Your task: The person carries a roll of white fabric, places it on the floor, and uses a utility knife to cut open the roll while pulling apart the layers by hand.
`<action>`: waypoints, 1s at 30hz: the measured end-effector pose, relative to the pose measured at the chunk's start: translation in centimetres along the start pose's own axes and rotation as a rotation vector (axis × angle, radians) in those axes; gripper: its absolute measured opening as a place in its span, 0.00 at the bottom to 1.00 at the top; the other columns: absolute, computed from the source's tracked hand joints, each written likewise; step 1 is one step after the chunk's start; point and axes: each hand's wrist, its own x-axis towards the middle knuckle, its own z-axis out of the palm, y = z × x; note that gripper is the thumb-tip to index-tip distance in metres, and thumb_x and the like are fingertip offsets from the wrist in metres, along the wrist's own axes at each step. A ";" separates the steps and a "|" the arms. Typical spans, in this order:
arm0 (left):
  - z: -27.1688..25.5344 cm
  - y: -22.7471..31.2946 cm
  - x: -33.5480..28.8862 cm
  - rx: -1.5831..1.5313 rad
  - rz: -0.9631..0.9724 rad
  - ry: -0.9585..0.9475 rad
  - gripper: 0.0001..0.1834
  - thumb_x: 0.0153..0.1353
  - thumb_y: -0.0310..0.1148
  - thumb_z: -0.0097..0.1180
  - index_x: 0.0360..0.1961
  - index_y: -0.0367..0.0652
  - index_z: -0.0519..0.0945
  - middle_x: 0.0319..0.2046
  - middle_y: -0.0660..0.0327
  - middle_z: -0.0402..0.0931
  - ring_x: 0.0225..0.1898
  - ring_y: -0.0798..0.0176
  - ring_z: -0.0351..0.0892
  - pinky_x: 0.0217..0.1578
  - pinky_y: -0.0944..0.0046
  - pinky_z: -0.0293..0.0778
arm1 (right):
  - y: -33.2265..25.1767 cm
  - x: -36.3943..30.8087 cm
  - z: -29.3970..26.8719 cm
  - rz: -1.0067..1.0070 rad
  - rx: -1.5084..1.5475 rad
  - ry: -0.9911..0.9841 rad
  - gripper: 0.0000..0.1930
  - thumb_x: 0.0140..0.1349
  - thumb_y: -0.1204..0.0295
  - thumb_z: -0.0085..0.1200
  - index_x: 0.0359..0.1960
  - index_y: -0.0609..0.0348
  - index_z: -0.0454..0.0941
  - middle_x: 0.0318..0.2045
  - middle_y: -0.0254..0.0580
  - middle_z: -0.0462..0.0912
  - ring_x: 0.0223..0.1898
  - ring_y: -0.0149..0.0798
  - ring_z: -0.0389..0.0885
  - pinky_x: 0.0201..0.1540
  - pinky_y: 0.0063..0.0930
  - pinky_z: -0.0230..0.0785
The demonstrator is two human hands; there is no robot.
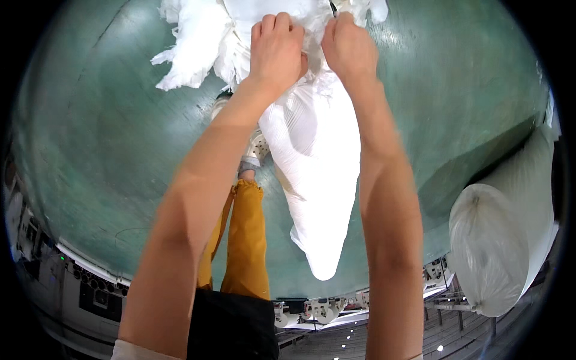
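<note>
A long white plastic bag [327,162], creased and bulging, stretches from beneath my hands toward me and narrows to a rounded end. My left hand [277,51] is closed, its fingers curled into the bunched white material at the bag's far end. Close beside it, my right hand [352,48] is also closed on this gathered part. A thin dark piece [333,8] juts out past the right fingertips, too small to name. Ragged, fluffy white material [201,45] spreads out around and beyond the hands, partly cut off by the upper edge.
A large, full translucent bag [489,246] lies at the right on the green floor [108,162]. My leg in yellow trousers [246,240] and a light shoe [258,147] are left of the white bag. Machines [324,309] line the lower edge.
</note>
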 end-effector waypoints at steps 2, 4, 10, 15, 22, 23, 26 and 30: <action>-0.3 -0.9 -0.8 -0.077 0.020 -0.071 0.15 0.38 0.32 0.60 0.31 0.40 0.76 0.35 0.56 0.73 0.43 0.55 0.67 0.45 0.57 0.62 | -0.1 0.3 1.7 -0.128 -0.044 0.014 0.10 0.57 0.69 0.43 0.29 0.67 0.68 0.20 0.58 0.77 0.27 0.56 0.79 0.30 0.45 0.71; -1.1 -1.1 -1.1 -0.136 0.108 -0.117 0.17 0.40 0.31 0.61 0.35 0.40 0.75 0.35 0.57 0.70 0.42 0.52 0.68 0.46 0.57 0.65 | -0.1 0.0 2.0 -0.077 -0.057 -0.005 0.10 0.57 0.69 0.43 0.29 0.67 0.69 0.20 0.59 0.78 0.27 0.56 0.79 0.30 0.45 0.71; -0.3 -0.2 -1.6 -0.146 -0.100 -0.263 0.20 0.40 0.32 0.61 0.39 0.41 0.75 0.36 0.56 0.71 0.43 0.52 0.69 0.45 0.56 0.65 | 1.0 -3.0 1.6 -0.055 -0.027 -0.094 0.13 0.58 0.65 0.42 0.30 0.64 0.70 0.21 0.54 0.79 0.25 0.54 0.79 0.27 0.45 0.70; 0.3 0.5 -2.1 -0.216 -0.137 -0.232 0.25 0.41 0.34 0.60 0.45 0.41 0.72 0.44 0.52 0.70 0.49 0.51 0.66 0.50 0.52 0.61 | 0.8 -3.3 2.0 -0.107 -0.018 -0.075 0.14 0.61 0.63 0.39 0.32 0.64 0.68 0.24 0.59 0.79 0.28 0.59 0.78 0.32 0.49 0.69; 2.1 -1.0 -2.9 -0.220 -0.068 0.079 0.19 0.35 0.30 0.58 0.34 0.39 0.76 0.35 0.47 0.70 0.41 0.42 0.67 0.44 0.51 0.64 | 0.6 -8.4 3.4 -0.048 -0.046 -0.083 0.13 0.61 0.64 0.40 0.32 0.64 0.68 0.25 0.57 0.80 0.30 0.57 0.79 0.33 0.47 0.70; 2.3 -0.8 -3.5 -0.210 -0.073 0.081 0.19 0.35 0.30 0.58 0.34 0.38 0.75 0.35 0.47 0.70 0.42 0.43 0.67 0.44 0.51 0.64 | 0.8 -9.2 3.5 -0.023 -0.078 -0.133 0.13 0.60 0.65 0.40 0.33 0.64 0.69 0.26 0.56 0.80 0.31 0.56 0.80 0.35 0.47 0.71; 2.0 -0.1 -3.7 -0.222 -0.067 0.068 0.18 0.36 0.29 0.57 0.33 0.37 0.75 0.34 0.48 0.72 0.42 0.44 0.68 0.44 0.51 0.65 | 1.2 -9.4 3.6 -0.015 -0.064 -0.121 0.13 0.60 0.66 0.40 0.33 0.65 0.69 0.27 0.57 0.80 0.31 0.56 0.80 0.34 0.47 0.71; 1.3 0.8 -3.8 -0.206 -0.040 -0.028 0.17 0.37 0.28 0.57 0.33 0.37 0.75 0.33 0.48 0.74 0.41 0.46 0.69 0.43 0.51 0.65 | 1.8 -10.5 4.6 0.015 -0.051 -0.089 0.12 0.59 0.67 0.41 0.32 0.67 0.69 0.26 0.57 0.80 0.31 0.56 0.80 0.33 0.46 0.71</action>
